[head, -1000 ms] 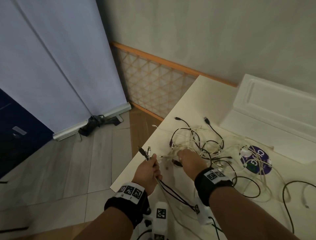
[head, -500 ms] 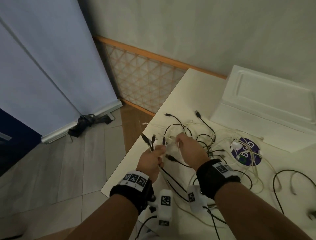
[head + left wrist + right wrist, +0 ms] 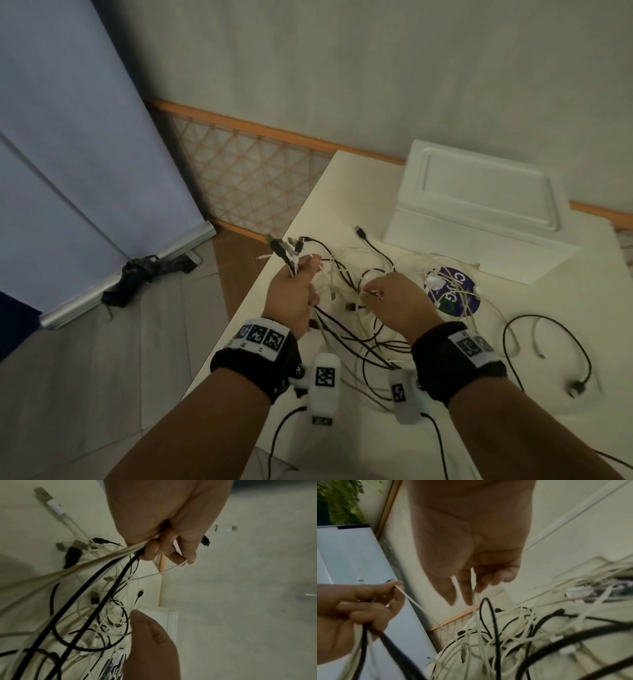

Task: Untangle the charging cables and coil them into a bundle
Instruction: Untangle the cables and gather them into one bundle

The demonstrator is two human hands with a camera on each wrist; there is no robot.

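Observation:
A tangle of black and white charging cables (image 3: 370, 284) lies on the white table (image 3: 342, 192). My left hand (image 3: 294, 291) is lifted at the table's left edge and grips several black and white cable ends (image 3: 120, 555), with plugs (image 3: 282, 246) sticking up above the fist. It also pinches a thin white cable (image 3: 412, 600) at its fingertips. My right hand (image 3: 394, 298) hovers over the tangle's middle and pinches a white cable (image 3: 475, 601) between thumb and fingers. One more black cable (image 3: 561, 346) lies loose at the right.
A white tray-like box (image 3: 479, 202) stands at the table's back. A purple round disc (image 3: 452, 291) lies under the cables. Left of the table is open floor with a roll-up banner base (image 3: 130, 274). An orange lattice panel (image 3: 246, 185) runs along the wall.
My left hand has risen and moved forward with its bunch of cable ends. My right hand has pulled back from the left hand toward the tangle's middle, holding a white cable.

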